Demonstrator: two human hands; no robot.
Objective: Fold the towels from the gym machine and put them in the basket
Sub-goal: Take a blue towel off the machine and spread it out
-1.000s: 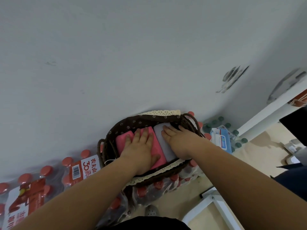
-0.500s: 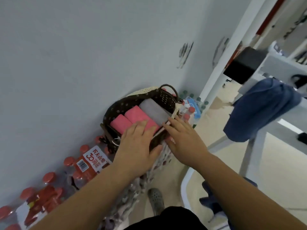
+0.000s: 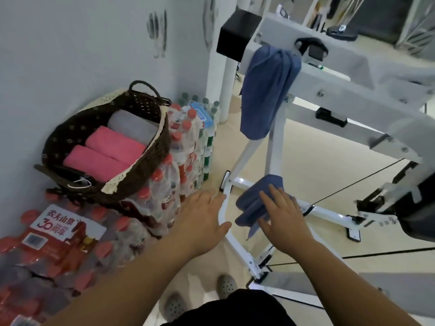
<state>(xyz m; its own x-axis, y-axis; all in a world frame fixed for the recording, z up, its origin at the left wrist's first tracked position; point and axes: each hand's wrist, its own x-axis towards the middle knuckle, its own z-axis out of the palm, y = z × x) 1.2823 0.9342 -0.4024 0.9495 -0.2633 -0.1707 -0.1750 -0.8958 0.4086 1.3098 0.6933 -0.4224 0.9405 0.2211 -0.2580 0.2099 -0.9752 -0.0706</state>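
left hand [image 3: 202,218] and right hand [image 3: 283,216] splayed — right maybe touching blue towel [image 3: 253,207], lying diagonally.

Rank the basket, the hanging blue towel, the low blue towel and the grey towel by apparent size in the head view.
1. basket
2. hanging blue towel
3. low blue towel and grey towel: look alike; the right hand covers part of the low one, so no ranking.

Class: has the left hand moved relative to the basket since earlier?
Yes. The left hand has withdrawn from the basket, off the pink towels, toward the machine's white base bar.
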